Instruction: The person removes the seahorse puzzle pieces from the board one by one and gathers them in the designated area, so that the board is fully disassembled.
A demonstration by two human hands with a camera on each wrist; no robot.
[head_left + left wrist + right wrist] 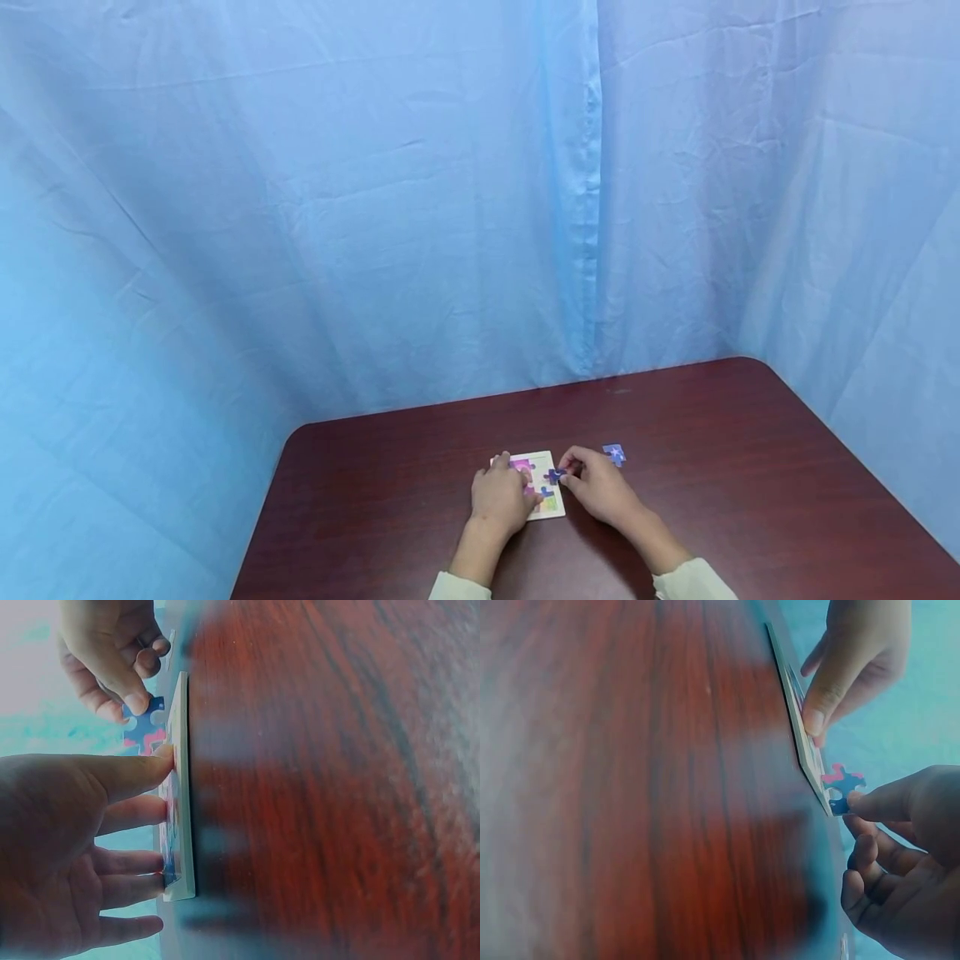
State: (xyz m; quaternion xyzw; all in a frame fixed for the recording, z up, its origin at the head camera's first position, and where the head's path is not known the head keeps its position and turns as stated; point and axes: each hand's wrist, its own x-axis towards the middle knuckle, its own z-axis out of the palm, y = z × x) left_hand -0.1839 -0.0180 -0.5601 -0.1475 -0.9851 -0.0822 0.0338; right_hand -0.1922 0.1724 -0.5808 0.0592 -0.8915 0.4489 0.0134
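Note:
A small jigsaw puzzle board [556, 510] with a pale border lies on the table, with pink, blue and green pieces in it. Across its left part rests my left hand [498, 495]; in the left wrist view the fairly straight fingers and thumb touch the board's top. My right hand [602, 492] pinches a dark blue and pink puzzle piece [844, 784] between thumb and finger. That piece is held tilted up over the board's right side. The left hand hides some of the pieces.
Another blue puzzle piece [615, 453] with a pale star shape lies on the table just beyond the right hand. The dark reddish wooden table [375, 500] has rounded far corners. Light blue curtains [420, 208] hang behind it and at both sides.

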